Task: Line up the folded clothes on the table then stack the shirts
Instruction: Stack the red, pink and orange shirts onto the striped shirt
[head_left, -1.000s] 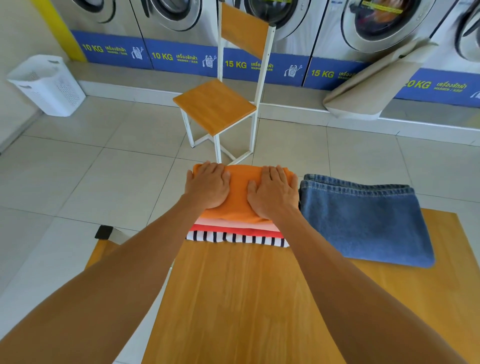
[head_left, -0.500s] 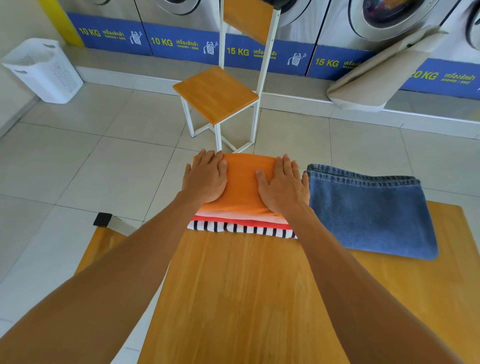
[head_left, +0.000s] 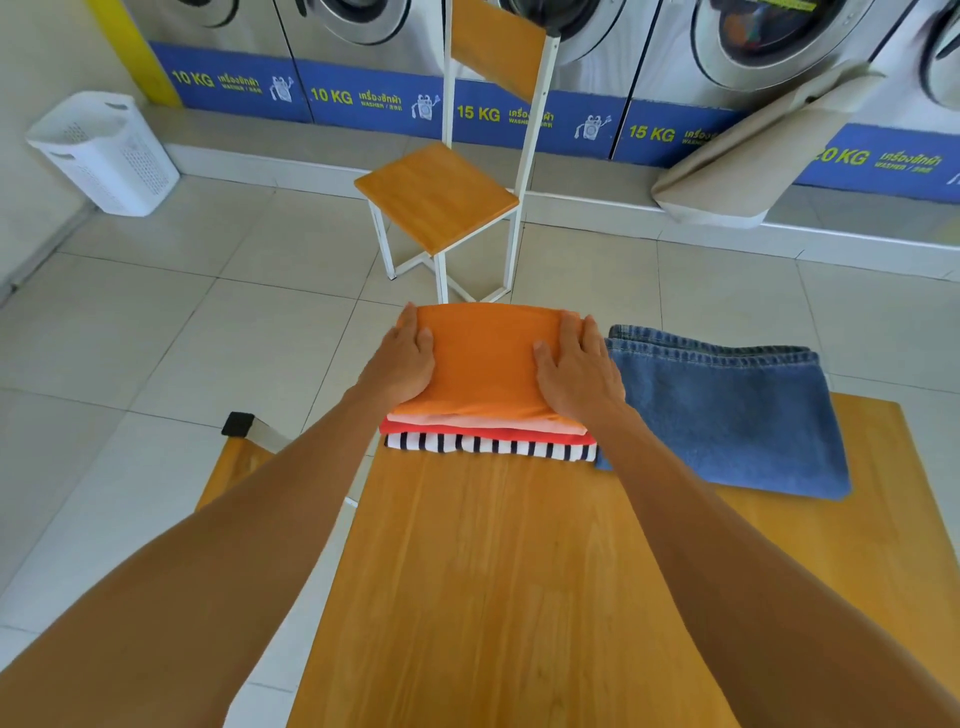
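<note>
A stack of folded shirts sits at the far edge of the wooden table (head_left: 493, 571). An orange shirt (head_left: 485, 358) lies on top, over a pale pink one (head_left: 488, 422), a red one (head_left: 483, 435) and a black-and-white striped one (head_left: 488, 448). My left hand (head_left: 402, 358) lies flat along the stack's left side and my right hand (head_left: 576, 369) along its right side, fingers wrapped over the edges. Folded blue jeans (head_left: 727, 410) lie beside the stack on the right, touching it.
A wooden chair (head_left: 441, 197) with a white frame stands on the tiled floor just beyond the table. A white laundry basket (head_left: 104, 150) is at the far left. Washing machines (head_left: 571, 52) line the back wall, with a beige rolled sheet (head_left: 753, 156) leaning there.
Both hands have slid apart from the top middle of the orange shirt out to the left and right sides of the stack.
</note>
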